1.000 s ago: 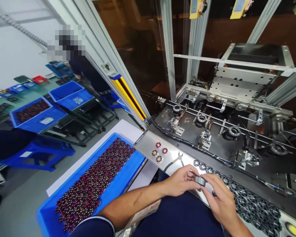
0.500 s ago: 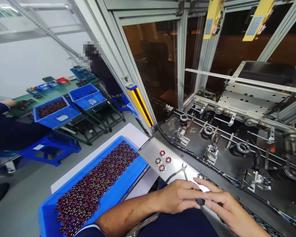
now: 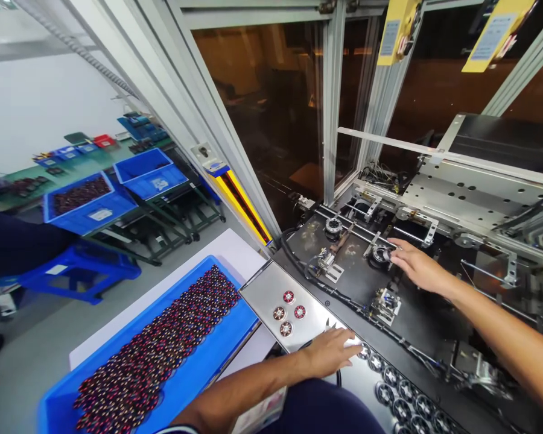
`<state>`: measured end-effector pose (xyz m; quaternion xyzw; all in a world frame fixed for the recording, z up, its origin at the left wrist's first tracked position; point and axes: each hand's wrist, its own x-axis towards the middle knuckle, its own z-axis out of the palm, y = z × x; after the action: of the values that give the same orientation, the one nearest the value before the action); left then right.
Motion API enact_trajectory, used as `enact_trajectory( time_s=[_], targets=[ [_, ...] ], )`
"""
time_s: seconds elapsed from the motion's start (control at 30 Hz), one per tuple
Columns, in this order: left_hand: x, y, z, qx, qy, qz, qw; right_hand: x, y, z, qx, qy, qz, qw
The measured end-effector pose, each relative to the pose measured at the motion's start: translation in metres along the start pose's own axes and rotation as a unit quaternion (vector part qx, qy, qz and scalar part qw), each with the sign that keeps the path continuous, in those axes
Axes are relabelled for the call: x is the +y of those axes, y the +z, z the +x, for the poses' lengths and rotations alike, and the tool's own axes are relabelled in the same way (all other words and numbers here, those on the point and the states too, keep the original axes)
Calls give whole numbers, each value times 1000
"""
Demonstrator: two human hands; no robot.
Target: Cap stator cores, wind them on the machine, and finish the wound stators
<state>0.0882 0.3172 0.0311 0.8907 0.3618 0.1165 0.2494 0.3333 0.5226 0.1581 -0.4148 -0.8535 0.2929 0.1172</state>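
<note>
My right hand (image 3: 414,265) reaches over the black machine bed, its fingertips at a round metal fixture (image 3: 380,254); whether a part is pinched there is hard to make out. Low over the metal tray (image 3: 268,288), my left hand (image 3: 332,351) has its fingers spread, beside the silver wheel-like parts (image 3: 390,376) in rows. Pliers (image 3: 330,324) lie partly under that hand. Several small red and dark round parts (image 3: 288,296) rest on the tray's left part.
A blue bin (image 3: 208,361) full of small round parts stands left of the tray. A yellow sensor bar (image 3: 242,205) runs along the frame post. Another fixture (image 3: 333,228) is further left. A person's dark sleeve (image 3: 18,241) shows at far left.
My hands have parted: the right one has moved up and forward to the fixture, while the left stays over the tray. The rows of silver parts are now uncovered. The view has shifted slightly.
</note>
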Motion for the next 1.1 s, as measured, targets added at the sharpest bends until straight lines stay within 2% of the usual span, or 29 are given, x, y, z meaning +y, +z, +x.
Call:
enact_trajectory(
  time_s=[0.1,0.2,0.4,0.53,0.63,0.73,0.87,0.97,1.1],
  targets=[
    [-5,8,6,-30,9,37,999,40,14,33,-7,12,-25,1000],
    [-5,10,8,-48,19,53,997,57,27,40,-23,15,-42,999],
    [-6,22,12,-49,25,43,998,58,31,43,-54,36,-80,995],
    [-10,31,14,-31,13,8,999,55,34,51,-65,69,-108,990],
    [-10,28,10,-6,-4,-39,999,52,38,55,-67,92,-127,985],
    [-4,12,1,36,-32,-102,994,49,43,57,-61,112,-143,981],
    [7,-27,-17,102,-83,-199,971,47,48,56,-52,131,-157,978],
    [11,-55,-32,141,-136,-269,943,49,49,57,-53,133,-158,977],
    [11,-75,-51,189,-206,-356,892,53,51,59,-56,140,-153,977]
  ],
)
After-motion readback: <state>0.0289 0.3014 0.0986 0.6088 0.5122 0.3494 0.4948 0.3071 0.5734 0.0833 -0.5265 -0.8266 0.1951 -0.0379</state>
